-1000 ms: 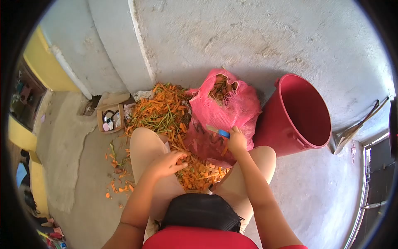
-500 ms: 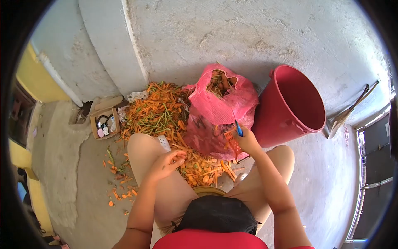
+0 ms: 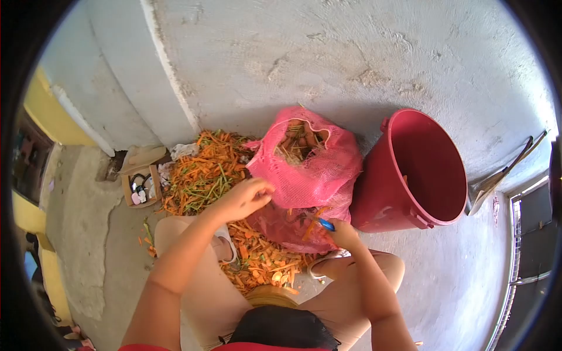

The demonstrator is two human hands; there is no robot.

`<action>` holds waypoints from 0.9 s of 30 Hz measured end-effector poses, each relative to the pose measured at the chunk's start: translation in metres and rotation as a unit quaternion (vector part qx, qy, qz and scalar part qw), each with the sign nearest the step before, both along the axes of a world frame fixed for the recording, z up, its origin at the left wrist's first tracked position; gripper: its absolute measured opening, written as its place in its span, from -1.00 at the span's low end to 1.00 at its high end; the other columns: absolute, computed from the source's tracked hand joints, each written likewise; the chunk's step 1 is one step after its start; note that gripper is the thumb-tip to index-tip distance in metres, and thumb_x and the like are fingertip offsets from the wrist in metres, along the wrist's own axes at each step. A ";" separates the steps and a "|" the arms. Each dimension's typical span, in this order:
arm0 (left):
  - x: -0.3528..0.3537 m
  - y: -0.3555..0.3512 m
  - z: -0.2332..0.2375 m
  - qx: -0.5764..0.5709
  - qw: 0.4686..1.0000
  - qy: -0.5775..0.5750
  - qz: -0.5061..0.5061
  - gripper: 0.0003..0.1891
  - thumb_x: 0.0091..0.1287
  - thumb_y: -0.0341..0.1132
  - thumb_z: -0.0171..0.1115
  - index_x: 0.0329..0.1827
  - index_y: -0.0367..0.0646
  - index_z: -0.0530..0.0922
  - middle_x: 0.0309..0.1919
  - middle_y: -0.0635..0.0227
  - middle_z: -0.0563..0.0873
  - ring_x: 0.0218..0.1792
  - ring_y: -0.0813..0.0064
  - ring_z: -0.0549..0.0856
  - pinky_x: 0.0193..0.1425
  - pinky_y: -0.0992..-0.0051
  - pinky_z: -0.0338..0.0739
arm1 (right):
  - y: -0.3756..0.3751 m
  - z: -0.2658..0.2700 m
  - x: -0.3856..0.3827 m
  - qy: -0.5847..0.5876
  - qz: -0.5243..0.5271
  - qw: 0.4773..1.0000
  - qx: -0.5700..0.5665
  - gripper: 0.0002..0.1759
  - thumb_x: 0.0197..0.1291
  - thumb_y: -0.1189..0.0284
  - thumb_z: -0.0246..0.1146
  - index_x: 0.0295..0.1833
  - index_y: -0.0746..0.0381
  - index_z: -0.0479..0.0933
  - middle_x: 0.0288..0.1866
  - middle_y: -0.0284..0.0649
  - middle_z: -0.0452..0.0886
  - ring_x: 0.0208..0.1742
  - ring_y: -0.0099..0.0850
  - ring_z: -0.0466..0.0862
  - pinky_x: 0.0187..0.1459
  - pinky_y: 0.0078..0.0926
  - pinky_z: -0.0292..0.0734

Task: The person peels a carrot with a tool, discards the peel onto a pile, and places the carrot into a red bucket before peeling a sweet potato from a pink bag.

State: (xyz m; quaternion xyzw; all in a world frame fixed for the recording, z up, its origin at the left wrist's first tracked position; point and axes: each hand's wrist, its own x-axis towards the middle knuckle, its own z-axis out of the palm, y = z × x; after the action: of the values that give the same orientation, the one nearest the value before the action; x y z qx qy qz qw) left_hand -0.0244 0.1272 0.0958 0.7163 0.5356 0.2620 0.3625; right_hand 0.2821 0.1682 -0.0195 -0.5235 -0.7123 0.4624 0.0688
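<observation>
My left hand (image 3: 247, 198) is raised over the left side of the pink mesh sack (image 3: 325, 175), fingers loosely bent with nothing visible in them. Carrots or similar roots (image 3: 301, 140) show in the sack's open mouth. Low at the sack's front, my right hand (image 3: 344, 235) is closed on a blue-handled tool (image 3: 326, 224), whose working end is hard to make out. Orange strips lie near its tip. A heap of orange and green peelings (image 3: 205, 172) lies left of the sack, and more orange peelings (image 3: 263, 263) cover the floor between my legs.
A large red bucket (image 3: 380, 193) stands right of the sack. At the left is a small cardboard box (image 3: 153, 181) with small items. A long-handled dustpan (image 3: 483, 196) leans by the wall (image 3: 351, 47) at right. My knees flank the peelings.
My left hand has risen and moved forward toward the sack. My right hand sits lower in the view, still holding the blue-handled tool. The view has shifted, and the orange slotted object by it no longer shows.
</observation>
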 end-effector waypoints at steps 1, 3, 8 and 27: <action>0.009 0.030 -0.005 0.065 0.996 0.051 -0.032 -0.76 0.17 -0.33 0.04 -0.16 -0.28 0.42 -0.30 0.21 0.50 -0.21 0.35 0.51 -0.15 0.42 0.41 | 0.004 -0.001 -0.003 -0.017 0.014 1.000 0.018 -0.74 0.04 0.31 0.07 -0.35 0.32 0.46 -0.62 -0.11 0.50 -0.57 -0.41 0.53 -0.51 -0.40 0.38; 0.027 0.091 -0.024 0.080 0.987 0.112 -0.079 -0.79 0.15 -0.40 0.00 -0.17 -0.27 0.43 -0.20 0.18 0.47 -0.11 0.29 0.46 -0.06 0.36 0.40 | 0.015 0.000 -0.007 -0.058 0.061 0.996 0.037 -0.71 0.04 0.27 0.08 -0.35 0.32 0.46 -0.61 -0.11 0.52 -0.57 -0.41 0.53 -0.52 -0.41 0.36; 0.058 0.216 -0.095 0.172 0.931 0.310 -0.085 -0.80 0.06 -0.48 -0.02 -0.23 -0.28 0.44 -0.18 0.18 0.48 -0.08 0.25 0.46 -0.05 0.38 0.39 | 0.038 -0.012 -0.014 0.006 0.012 1.000 -0.007 -0.65 0.05 0.17 0.10 -0.40 0.29 0.44 -0.65 -0.16 0.46 -0.62 -0.45 0.45 -0.53 -0.42 0.31; 0.045 0.226 -0.119 0.129 0.906 0.391 0.092 -0.70 -0.12 -0.33 0.26 -0.26 -0.13 0.49 -0.24 0.30 0.53 -0.20 0.32 0.51 -0.12 0.29 0.29 | 0.048 -0.020 -0.002 0.029 -0.150 0.987 -0.052 -0.66 0.04 0.19 0.11 -0.34 0.30 0.45 -0.65 -0.24 0.38 -0.57 -0.51 0.36 -0.46 -0.45 0.29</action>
State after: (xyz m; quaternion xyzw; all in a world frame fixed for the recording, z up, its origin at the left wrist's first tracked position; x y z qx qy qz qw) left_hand 0.0208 0.3530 -0.0234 0.7491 0.6598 0.0597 0.0022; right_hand 0.2800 0.2165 -0.0396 -0.6141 -0.5983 0.4979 0.1308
